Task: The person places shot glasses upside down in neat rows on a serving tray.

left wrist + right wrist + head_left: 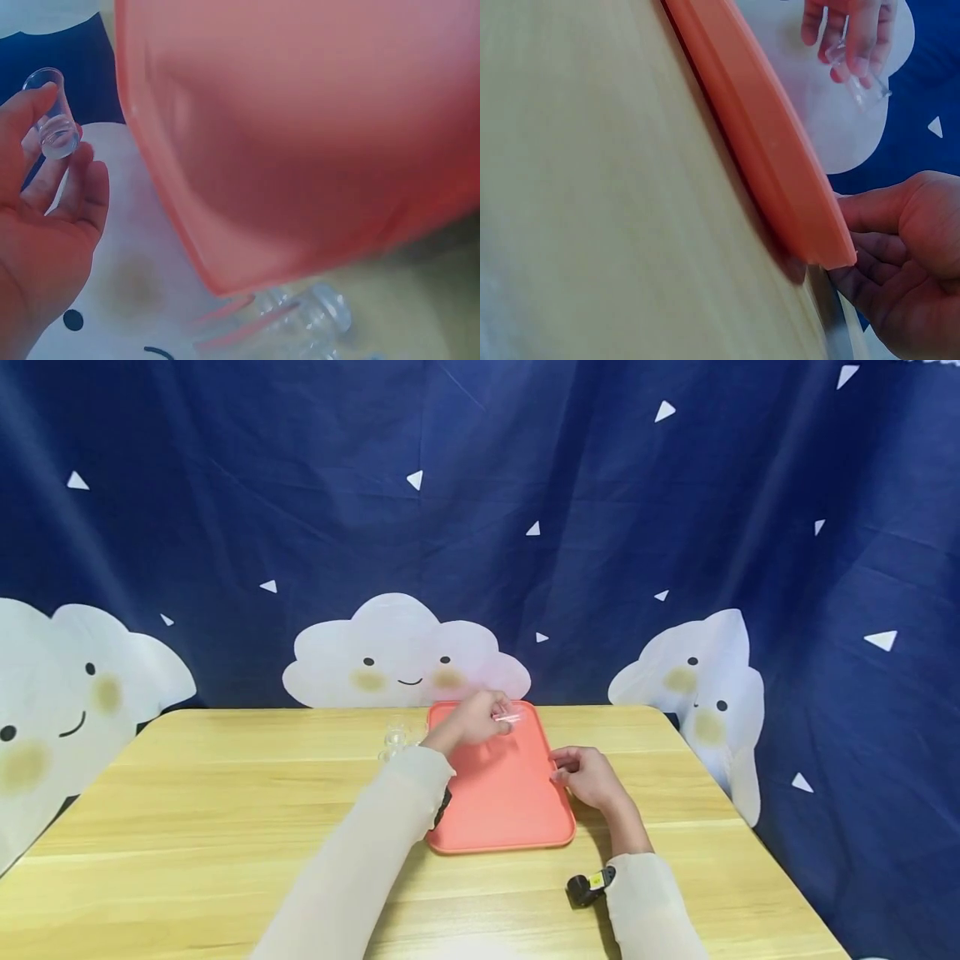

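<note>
I find the left hand (482, 717) pinching a small clear cup (54, 139) between thumb and fingertips, the remaining fingers loosely curved. The cup is held above the far end of the red tray (502, 802), apart from its floor. Its wall is see-through, with a thick base; I note fingers visible through it and cannot settle its exact tilt.

The tray lies below the left hand, its long sides running away from me. Its raised rim is seen all round apart from where the left arm covers it, and the hand's shadow falls on its floor.

The right hand (591, 777) is nearer to me than the left, its thumb and fingers bent and touching the tray's right rim. I cannot tell from my station whether they pinch it.

To the left of the left hand, just beside the tray, I record more clear glasses (394, 739) on the table (225, 793). Their number and contents I cannot make out.
</note>
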The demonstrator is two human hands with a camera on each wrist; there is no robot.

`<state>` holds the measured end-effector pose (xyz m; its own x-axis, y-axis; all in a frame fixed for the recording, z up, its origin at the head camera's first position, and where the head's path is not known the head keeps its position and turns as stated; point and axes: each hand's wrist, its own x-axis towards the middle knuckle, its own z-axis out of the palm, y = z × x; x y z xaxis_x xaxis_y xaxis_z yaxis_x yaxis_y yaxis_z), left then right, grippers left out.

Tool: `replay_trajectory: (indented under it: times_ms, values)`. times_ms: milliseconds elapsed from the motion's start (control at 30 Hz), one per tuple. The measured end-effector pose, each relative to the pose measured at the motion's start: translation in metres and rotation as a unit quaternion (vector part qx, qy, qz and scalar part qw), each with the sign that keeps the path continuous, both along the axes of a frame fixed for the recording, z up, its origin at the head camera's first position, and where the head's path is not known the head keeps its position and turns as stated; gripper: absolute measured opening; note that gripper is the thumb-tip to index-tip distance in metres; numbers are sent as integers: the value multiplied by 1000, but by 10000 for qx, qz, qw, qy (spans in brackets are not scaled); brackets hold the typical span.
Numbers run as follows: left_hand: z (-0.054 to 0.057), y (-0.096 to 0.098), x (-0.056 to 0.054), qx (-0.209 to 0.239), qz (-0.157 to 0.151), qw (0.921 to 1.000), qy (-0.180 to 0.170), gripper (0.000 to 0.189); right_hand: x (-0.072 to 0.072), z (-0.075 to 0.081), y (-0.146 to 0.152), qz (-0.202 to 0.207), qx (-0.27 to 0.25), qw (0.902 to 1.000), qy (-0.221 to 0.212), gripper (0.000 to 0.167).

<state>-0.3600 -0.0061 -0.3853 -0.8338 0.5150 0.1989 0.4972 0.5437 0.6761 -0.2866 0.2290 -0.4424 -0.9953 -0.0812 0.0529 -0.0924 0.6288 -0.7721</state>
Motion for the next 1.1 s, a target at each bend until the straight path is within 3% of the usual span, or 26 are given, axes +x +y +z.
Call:
replay_trajectory:
  times_ms: [167, 333, 467, 867, 1100]
  values:
    - [-9, 7, -3, -86, 145, 9998, 82, 16, 1, 1, 0, 53, -14, 10000, 5, 30]
    - [-16, 12, -4, -38, 251, 9995, -188, 16, 0, 1, -1, 11, -28, 10000, -2, 30]
    - [-18, 13, -2, 86, 344, 9987, -379, 15, -1, 1, 0, 11, 0, 10000, 47, 29]
    - [-22, 15, -3, 230, 537, 9977, -356, 20, -2, 1, 2, 47, 37, 10000, 68, 29]
    - [-26, 17, -4, 512, 627, 9955, -501, 7, -1, 1, 1, 21, -43, 10000, 33, 29]
